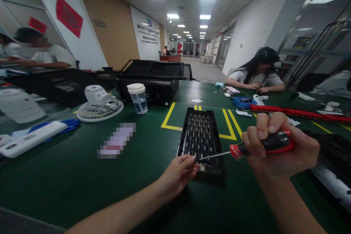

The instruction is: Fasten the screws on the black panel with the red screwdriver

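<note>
My right hand [282, 146] grips the red and black handle of a screwdriver [263, 145]. Its thin metal shaft points left, and the tip reaches the fingertips of my left hand [181, 173]. Those fingers are pinched on a tiny dark piece at the tip, too small to make out. Both hands are over the near end of a black rectangular panel [201, 135] with a honeycomb-patterned face, lying on the green table [148, 186].
A lidded cup of clear liquid [139, 98], a white fan [100, 106] and a black case [156, 91] stand beyond to the left. A blue box [244, 102] and a long red strip [296, 112] lie at right. Another person [257, 73] sits at the far right.
</note>
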Motion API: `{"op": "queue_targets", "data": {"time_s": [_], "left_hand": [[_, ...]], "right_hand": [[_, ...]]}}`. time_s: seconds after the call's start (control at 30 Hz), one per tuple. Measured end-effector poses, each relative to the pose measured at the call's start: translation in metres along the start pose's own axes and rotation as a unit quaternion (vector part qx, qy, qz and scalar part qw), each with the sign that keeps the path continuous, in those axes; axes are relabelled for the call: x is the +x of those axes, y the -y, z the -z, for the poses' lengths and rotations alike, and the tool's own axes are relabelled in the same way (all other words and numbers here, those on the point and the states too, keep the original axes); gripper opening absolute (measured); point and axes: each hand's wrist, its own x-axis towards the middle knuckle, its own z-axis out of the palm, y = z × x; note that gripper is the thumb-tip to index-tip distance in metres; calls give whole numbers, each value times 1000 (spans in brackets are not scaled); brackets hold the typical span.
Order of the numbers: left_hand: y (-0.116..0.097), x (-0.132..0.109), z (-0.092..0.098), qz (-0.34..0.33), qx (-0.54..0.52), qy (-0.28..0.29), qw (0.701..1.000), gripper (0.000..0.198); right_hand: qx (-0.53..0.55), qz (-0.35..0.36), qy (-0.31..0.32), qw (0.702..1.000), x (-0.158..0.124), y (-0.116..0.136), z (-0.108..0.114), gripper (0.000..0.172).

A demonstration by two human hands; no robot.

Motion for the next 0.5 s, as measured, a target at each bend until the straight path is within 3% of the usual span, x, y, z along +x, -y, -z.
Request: {"op": "queue_targets", "data": {"time_s": [0.23,0.5], "left_hand": [[-2,-5,6,40,-36,-12,998,8],[-4,-1,4,20,-67,-19,997,10]], "right_hand": [[-34,2,42,999,-14,-4,-13,17],[-101,-33,105,989,-39,0,-20,20]]}}
